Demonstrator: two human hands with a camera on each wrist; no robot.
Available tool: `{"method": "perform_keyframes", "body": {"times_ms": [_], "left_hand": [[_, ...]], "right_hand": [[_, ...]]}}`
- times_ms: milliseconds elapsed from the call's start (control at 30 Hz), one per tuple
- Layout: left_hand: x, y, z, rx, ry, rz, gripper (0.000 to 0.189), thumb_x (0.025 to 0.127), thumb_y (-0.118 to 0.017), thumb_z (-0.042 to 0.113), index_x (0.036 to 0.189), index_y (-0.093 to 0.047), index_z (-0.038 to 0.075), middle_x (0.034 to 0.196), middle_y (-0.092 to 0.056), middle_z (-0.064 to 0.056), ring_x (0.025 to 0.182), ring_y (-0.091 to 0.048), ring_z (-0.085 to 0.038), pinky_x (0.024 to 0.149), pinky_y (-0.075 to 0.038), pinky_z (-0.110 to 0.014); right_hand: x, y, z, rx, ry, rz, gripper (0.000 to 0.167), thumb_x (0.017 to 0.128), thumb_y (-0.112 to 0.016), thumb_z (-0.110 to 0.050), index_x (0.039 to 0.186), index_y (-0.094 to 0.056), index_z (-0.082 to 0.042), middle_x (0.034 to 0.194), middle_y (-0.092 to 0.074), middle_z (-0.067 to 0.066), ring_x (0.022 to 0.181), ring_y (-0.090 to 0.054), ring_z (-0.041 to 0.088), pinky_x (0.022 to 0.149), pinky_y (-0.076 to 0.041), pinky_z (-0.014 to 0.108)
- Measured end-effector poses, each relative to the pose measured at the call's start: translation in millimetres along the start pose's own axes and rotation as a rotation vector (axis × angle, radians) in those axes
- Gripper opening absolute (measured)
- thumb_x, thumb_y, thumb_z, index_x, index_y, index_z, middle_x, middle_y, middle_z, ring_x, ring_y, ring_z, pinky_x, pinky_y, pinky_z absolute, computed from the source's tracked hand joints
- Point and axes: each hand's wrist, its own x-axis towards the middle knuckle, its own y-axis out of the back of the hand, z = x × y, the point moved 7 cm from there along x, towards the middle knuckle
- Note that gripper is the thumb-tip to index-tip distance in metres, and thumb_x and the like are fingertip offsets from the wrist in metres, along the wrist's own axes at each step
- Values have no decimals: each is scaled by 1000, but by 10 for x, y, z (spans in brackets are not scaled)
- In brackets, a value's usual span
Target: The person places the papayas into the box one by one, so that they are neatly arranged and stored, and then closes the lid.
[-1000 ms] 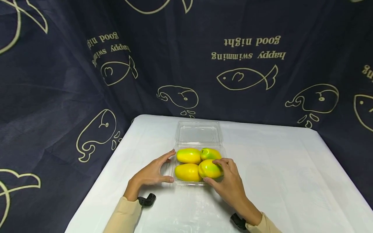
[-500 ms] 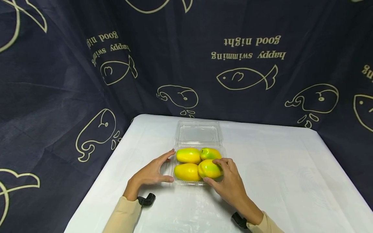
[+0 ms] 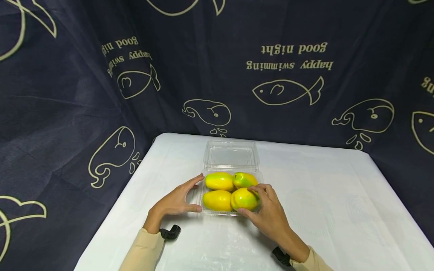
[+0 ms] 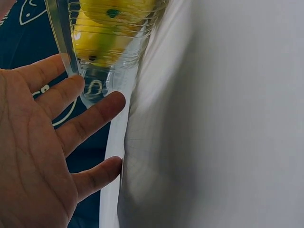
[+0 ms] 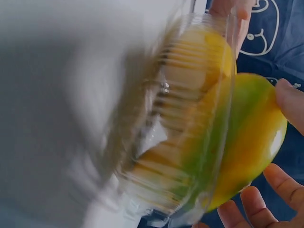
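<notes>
A clear plastic clamshell container (image 3: 220, 213) lies on the table with its lid (image 3: 232, 155) folded back. Several yellow-green mangoes sit in its base: one back left (image 3: 219, 181), one back right (image 3: 249, 180), one front left (image 3: 217, 200). My right hand (image 3: 271, 216) holds the front right mango (image 3: 243, 198) between thumb and fingers; in the right wrist view this mango (image 5: 254, 137) sits tilted, partly above the container's rim. My left hand (image 3: 174, 199) is spread at the container's left side, fingers extended; in the left wrist view its fingertips (image 4: 76, 85) reach the container's edge.
A white cloth covers the table (image 3: 322, 195). Behind it and to the left hangs a dark blue curtain (image 3: 237, 90) with fish and whale drawings. Each wrist wears a black device; the left one (image 3: 170, 232) lies close to the tabletop.
The front right mango has shifted slightly toward me in my right hand's hold, and the right hand and wrist moved a little with it. My left hand stays in place.
</notes>
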Motion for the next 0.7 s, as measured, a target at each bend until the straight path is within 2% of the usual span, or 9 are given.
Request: {"method": "perform_keyframes", "body": {"times_ms": [233,500,700], "left_hand": [[-6,4,-2,-3,0,1,108,74,-88,45,160,-26,25,167,-23,7,139,-50,-21,118,-35,-54],[-10,8,1,4,15,-3,108,73,-88,47,159,-25,33,168,-23,7,139,-50,-20,118,-36,-52],[-13,10,20,13,1,2,109,73,-87,47,160,-26,25,168,-23,5,138,-51,-22,116,-37,-54]], "right_hand": [[76,70,-11,-9,37,0,73,65,-93,-46,123,-64,-13,122,-54,7,114,-57,23,90,-55,42],[290,214,73,55,7,16,59,78,-86,-40,126,-64,-14,123,-55,6,112,-58,24,84,-53,42],[488,272,217,88,44,58,54,80,-86,-32,125,-65,-12,121,-56,9,110,-59,27,85,-52,46]]}}
